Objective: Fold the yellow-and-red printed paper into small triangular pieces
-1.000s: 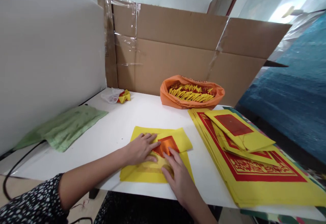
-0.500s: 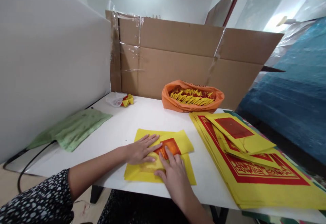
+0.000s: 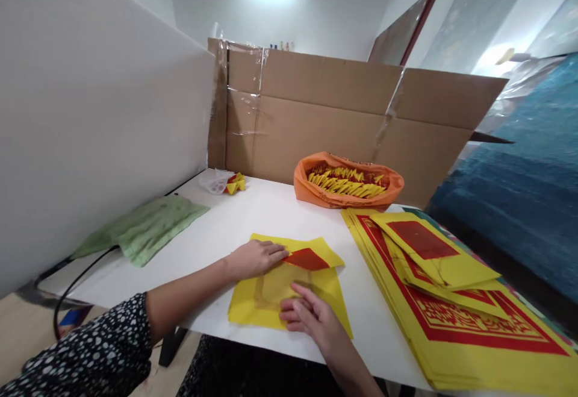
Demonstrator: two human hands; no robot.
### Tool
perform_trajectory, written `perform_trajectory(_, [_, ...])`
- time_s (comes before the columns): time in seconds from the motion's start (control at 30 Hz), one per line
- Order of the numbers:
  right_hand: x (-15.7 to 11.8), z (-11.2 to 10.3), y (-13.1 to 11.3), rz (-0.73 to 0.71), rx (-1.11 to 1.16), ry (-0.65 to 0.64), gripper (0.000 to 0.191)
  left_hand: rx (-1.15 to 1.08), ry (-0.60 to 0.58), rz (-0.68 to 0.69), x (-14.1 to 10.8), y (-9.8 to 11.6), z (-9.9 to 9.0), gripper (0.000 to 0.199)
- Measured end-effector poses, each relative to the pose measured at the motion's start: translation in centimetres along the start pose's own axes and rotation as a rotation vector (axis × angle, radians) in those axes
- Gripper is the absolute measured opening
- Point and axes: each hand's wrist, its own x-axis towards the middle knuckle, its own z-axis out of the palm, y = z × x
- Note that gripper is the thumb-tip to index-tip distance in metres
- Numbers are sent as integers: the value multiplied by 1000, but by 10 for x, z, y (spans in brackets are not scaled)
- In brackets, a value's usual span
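Yellow paper point(image 3: 332, 300) lies near the front edge of the white table, its far part folded over with a red patch point(image 3: 307, 259) showing. My left hand point(image 3: 258, 258) rests on the far left part of the paper, fingers together and pointing right, their tips at the red patch's left corner; whether they pinch the paper cannot be made out. Over the paper's near right part is my right hand point(image 3: 312, 317), palm turned left, its fingers curled but apart, with nothing visible in it. A faint square outline shows on the paper between the hands.
An orange bag point(image 3: 302, 189) of folded yellow and red papers stands at the back. Stacked yellow-red sheets point(image 3: 451, 355) lie right. A green cloth point(image 3: 153, 225), a clear plastic bag point(image 3: 215, 181) and a cable point(image 3: 74, 282) are left; cardboard point(image 3: 316, 117) stands behind.
My right hand has come off the red patch and moved nearer the front edge. My left hand's spread fingers have drawn together. The orange square now appears as a smaller red shape. The camera view has shifted.
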Motion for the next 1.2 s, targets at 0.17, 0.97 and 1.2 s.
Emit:
perform_trajectory(0.17, [17,22,-21,-145,418,181,39,202,157,14,12,51,-31,26])
perform_trajectory(0.97, [72,-39,-46,-438,-1140,-28,37,-467,-36,-399,-31,59,-4,30])
perform_trajectory(1.2, [64,0,-17,-463,-898,46,15,-785,125,-726,-40,22,7,35])
